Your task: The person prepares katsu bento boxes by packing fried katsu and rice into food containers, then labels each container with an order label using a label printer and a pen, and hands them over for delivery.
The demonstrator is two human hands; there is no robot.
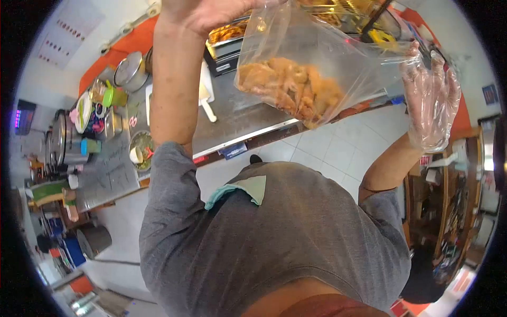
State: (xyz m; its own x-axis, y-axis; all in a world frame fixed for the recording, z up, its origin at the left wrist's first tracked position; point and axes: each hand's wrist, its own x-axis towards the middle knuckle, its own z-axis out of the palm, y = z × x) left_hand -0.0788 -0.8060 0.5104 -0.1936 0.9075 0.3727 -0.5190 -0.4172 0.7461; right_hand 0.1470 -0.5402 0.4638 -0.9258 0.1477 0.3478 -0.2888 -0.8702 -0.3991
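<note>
A clear plastic bag (364, 66) hangs stretched between my two hands, with orange-brown pieces of food, resembling fried chicken (290, 84), lying in its bottom. My left hand (214, 11) is bare and partly cut off by the top edge. Its fingertips grip the bag's upper left side. My right hand (432, 98) wears a loose transparent plastic glove and pinches the bag's right corner near the thumb. Its other fingers point upward. A dark object (424, 53) shows by the right fingertips; whether it is held cannot be made out.
Below the bag runs a metal counter (243, 119). A white-handled knife (207, 105) lies on a white board (206, 79). Food trays (228, 34) stand behind. Leftward are a pot (131, 71), containers and a bowl (141, 145) of greens. Wooden shelves (443, 195) stand on the right.
</note>
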